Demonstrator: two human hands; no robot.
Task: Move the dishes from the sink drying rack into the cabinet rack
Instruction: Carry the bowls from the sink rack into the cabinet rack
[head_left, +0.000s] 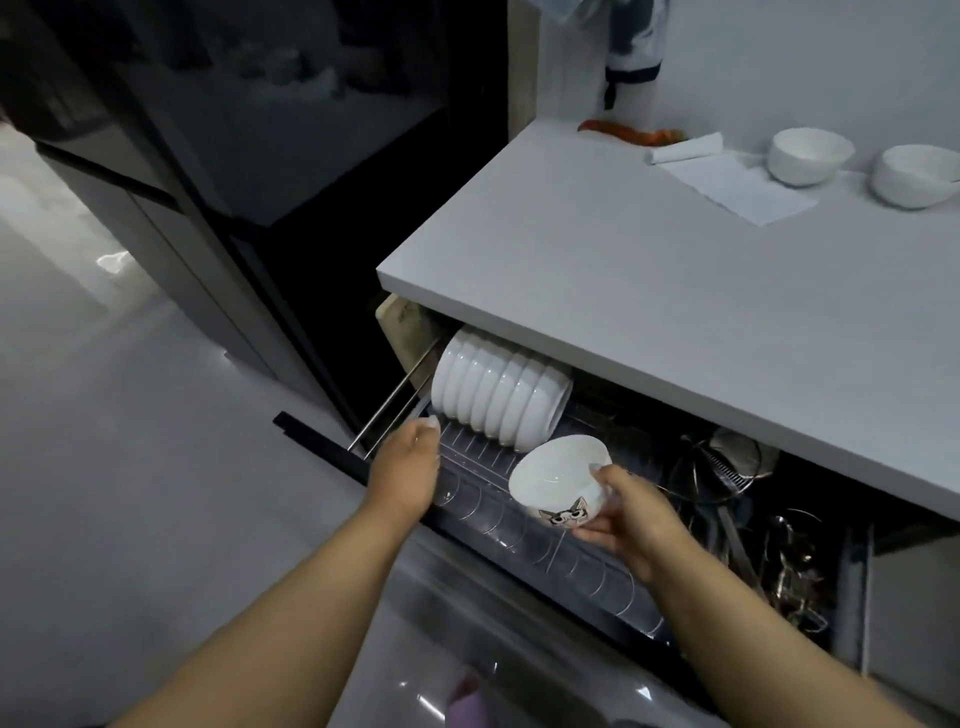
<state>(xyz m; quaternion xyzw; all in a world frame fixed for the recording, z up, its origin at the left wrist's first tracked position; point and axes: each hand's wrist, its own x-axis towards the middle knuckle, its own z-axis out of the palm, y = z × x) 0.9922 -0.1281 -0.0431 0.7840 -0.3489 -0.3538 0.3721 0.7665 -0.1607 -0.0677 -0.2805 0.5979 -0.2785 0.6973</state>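
Observation:
My right hand (628, 517) grips a white bowl with a cat picture (558, 480), tilted on its side just above the wire cabinet rack (524, 530) of the pulled-out drawer. A row of several white bowls (498, 400) stands on edge at the rack's far left end, just behind the held bowl. My left hand (410, 462) rests over the rack's left front corner, fingers curled down; what it touches is hidden. Two more white bowls (810, 156) (917, 176) stand on the countertop at the far right.
The white countertop (597, 249) overhangs the drawer. A paper sheet (737, 187) and a rolled napkin (685, 148) lie on it. Metal lids and utensils (727, 467) fill the drawer's right side. A dark fridge (208, 156) stands to the left, pale floor below.

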